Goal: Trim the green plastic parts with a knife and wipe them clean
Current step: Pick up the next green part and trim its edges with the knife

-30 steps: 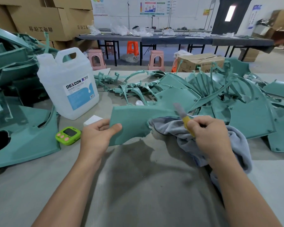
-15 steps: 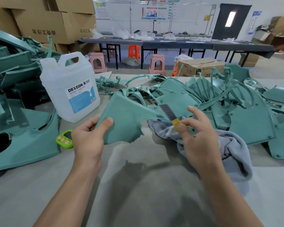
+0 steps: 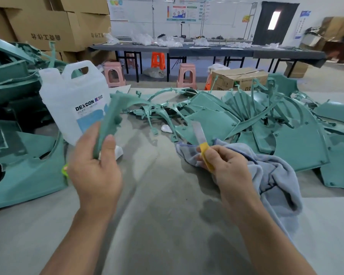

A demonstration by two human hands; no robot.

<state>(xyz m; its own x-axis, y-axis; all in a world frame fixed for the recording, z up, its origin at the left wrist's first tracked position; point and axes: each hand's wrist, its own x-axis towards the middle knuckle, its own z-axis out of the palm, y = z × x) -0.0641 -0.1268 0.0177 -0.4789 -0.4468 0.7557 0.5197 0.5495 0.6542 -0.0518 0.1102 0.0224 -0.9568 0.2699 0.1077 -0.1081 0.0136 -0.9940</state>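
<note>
Green part (image 3: 109, 124) is up off the table, edge-on, pinched by left hand (image 3: 93, 167), prob. to check its rim. Right hand (image 3: 224, 163) grips the knife (image 3: 202, 144), blade up and clear, over the cloth (image 3: 270, 175) w/ more parts (image 3: 298, 135) behind.

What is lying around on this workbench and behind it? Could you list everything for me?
held green part: one, green, raised in the left hand
knife: one, yellow handle and pale blade, in the right hand
cloth: one, grey-blue, on the table by the right hand
loose green parts: many, green, piled left and right on the table
jug: one, white, behind the held part
lime gadget: one, mostly hidden behind the left hand
table: one, grey, foreground
cardboard boxes: several, brown, back left
stools: two pink, one orange, by the far tables
left hand: fingers grip the part
right hand: fingers pinch the knife
</note>
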